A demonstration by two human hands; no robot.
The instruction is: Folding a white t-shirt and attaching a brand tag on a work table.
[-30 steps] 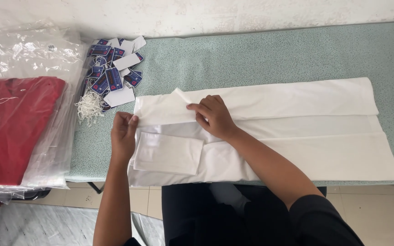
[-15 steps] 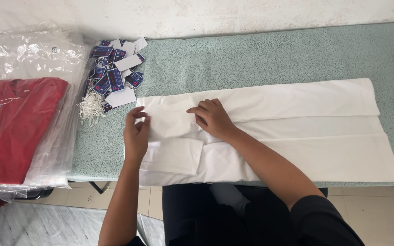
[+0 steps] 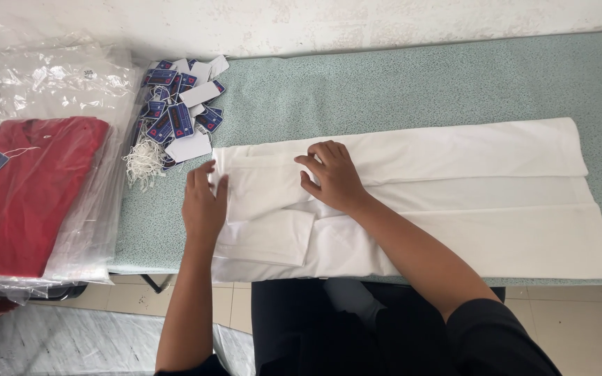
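Your left hand [image 3: 204,204] and right hand [image 3: 332,175] lie flat, fingers spread, apparently gripping nothing, on the white cloth [image 3: 454,202].

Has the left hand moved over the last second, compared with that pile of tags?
Yes. The left hand has slid along the white garment away from the person's body, toward the pile of tags, and now lies flat at the garment's left edge.

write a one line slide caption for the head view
Both hands, left hand and right hand, press flat on a folded white garment on a green table.
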